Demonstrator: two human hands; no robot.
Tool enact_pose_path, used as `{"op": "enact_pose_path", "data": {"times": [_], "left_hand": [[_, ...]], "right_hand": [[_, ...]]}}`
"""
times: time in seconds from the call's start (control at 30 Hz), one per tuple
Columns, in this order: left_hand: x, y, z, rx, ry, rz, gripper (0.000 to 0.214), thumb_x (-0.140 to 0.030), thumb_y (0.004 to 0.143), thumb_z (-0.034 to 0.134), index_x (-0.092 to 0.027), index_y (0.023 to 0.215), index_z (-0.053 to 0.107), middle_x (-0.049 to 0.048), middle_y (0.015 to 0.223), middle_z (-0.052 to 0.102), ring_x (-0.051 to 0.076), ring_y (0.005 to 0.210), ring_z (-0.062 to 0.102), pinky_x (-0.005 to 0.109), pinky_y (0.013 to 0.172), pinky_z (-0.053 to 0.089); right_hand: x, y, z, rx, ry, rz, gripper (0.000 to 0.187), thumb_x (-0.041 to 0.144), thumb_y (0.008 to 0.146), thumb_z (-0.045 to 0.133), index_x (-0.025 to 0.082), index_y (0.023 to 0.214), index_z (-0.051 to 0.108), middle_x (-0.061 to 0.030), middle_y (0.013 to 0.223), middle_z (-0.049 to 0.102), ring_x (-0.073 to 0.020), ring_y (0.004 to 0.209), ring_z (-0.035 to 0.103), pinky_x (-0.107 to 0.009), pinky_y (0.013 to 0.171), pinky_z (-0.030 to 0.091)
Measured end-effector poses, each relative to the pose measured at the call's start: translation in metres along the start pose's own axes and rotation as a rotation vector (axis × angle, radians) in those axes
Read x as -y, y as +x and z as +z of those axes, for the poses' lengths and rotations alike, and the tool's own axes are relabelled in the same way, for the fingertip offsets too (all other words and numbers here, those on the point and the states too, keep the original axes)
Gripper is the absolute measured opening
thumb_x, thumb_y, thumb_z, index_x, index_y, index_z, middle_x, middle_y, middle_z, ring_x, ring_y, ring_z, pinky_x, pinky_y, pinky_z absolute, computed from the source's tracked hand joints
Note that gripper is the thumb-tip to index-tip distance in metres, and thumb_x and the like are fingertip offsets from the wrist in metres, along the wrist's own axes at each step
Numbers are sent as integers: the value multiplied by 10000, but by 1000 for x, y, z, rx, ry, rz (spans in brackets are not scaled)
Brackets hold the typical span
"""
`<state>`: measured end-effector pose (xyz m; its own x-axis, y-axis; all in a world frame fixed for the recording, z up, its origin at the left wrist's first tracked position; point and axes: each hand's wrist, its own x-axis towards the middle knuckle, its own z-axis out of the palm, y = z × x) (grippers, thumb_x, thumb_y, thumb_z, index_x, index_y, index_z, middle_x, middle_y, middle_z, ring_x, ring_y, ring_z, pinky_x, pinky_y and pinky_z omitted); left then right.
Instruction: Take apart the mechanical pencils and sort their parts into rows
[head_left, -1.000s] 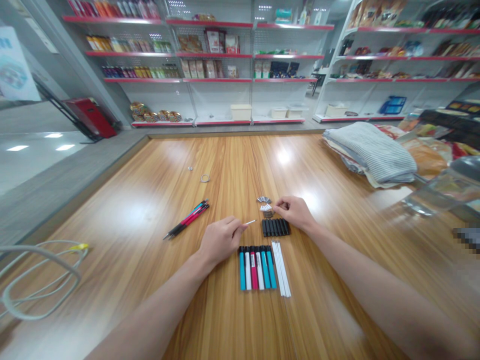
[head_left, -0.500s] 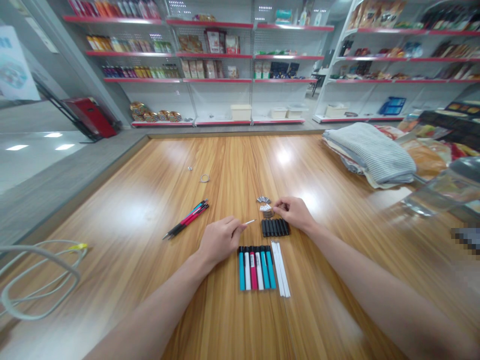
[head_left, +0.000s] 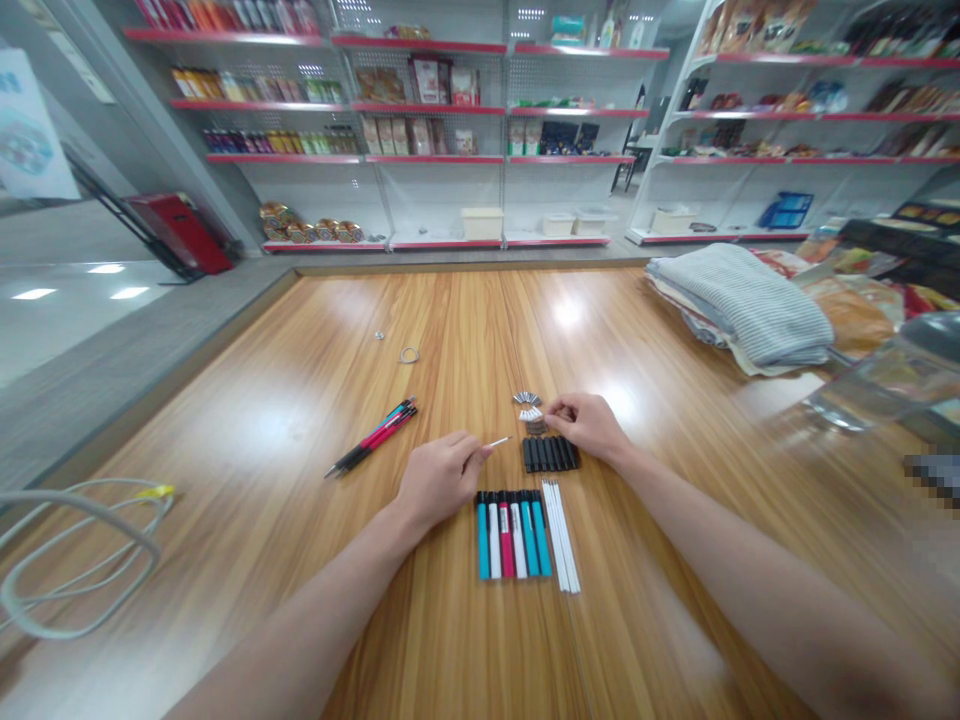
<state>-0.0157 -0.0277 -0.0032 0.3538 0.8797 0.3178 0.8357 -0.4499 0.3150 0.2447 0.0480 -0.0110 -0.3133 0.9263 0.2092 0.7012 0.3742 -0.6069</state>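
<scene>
Where stocked shelves (head_left: 420, 158) stand behind, pen parts (head_left: 514, 535) lie on a wooden table (head_left: 300, 420)

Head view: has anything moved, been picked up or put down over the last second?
Nothing visibly changed. The left hand still pinches the thin white refill, tip pointing right; the right hand stays at the pile of small metal parts. The black pieces, coloured barrels, white refills and assembled pens lie where they were on the table.
</scene>
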Motion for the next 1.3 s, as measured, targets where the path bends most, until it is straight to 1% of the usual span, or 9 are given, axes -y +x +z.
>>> {"op": "enact_pose_path", "data": {"times": [0.27,0.73,1.0,1.03,1.1,1.17,1.2,1.23,1.3], "left_hand": [[-1,0,-2,3,-7,0,334,-344,954,374,-176,682,470,11,704,539,118,641,502,250,595,319],[0,0,-1,18,1,-5,334,-346,958,365,-180,684,462,8,713,536,118,655,505,252,603,321],[-1,0,-2,18,26,-7,323,-328,960,352,-184,687,447,9,713,535,124,647,504,263,595,323],[-1,0,-3,17,28,-7,315,-318,960,347,-184,693,449,12,719,537,126,650,507,263,598,328],[-1,0,-3,17,25,1,300,-300,959,341,-184,708,457,17,733,541,129,662,515,262,609,341],[-1,0,-4,19,15,21,286,-288,957,340,-184,725,472,23,747,545,133,676,523,259,621,355],[-1,0,-4,22,9,37,280,-286,955,342,-184,735,481,26,754,548,134,682,527,258,624,359],[-2,0,-4,25,6,56,273,-285,954,344,-184,746,490,29,761,551,135,686,528,257,624,362],[-2,-1,-3,42,8,105,263,-290,952,352,-186,764,504,30,767,555,136,683,526,256,614,362]], "right_hand": [[-1,0,0,-6,-2,-29,183,344,781,597,180,760,674,39,531,490,-97,517,453,-229,546,327],[2,0,0,-20,-6,-36,159,327,772,600,188,734,666,44,521,475,-94,501,450,-231,539,326],[-1,0,0,-31,-21,-40,217,367,803,579,179,721,649,34,525,485,-98,494,440,-236,518,323],[2,-1,-1,-56,-22,-58,221,362,815,567,177,723,644,28,533,489,-103,503,443,-241,523,332],[12,-4,-3,-142,-29,-152,200,336,831,550,171,761,639,-1,604,531,-127,580,486,-259,582,378],[27,-9,-3,-206,-45,-330,161,306,826,566,168,866,640,-52,767,594,-176,766,541,-307,725,418],[34,-12,-2,-193,-52,-419,173,297,824,576,171,927,634,-72,852,610,-195,838,543,-332,777,418],[42,-15,-1,-146,-69,-500,207,298,823,585,180,988,625,-84,919,614,-211,890,538,-354,808,413],[53,-21,4,-56,-101,-646,224,311,837,585,195,1026,616,-84,938,617,-220,905,531,-378,827,403]]}}
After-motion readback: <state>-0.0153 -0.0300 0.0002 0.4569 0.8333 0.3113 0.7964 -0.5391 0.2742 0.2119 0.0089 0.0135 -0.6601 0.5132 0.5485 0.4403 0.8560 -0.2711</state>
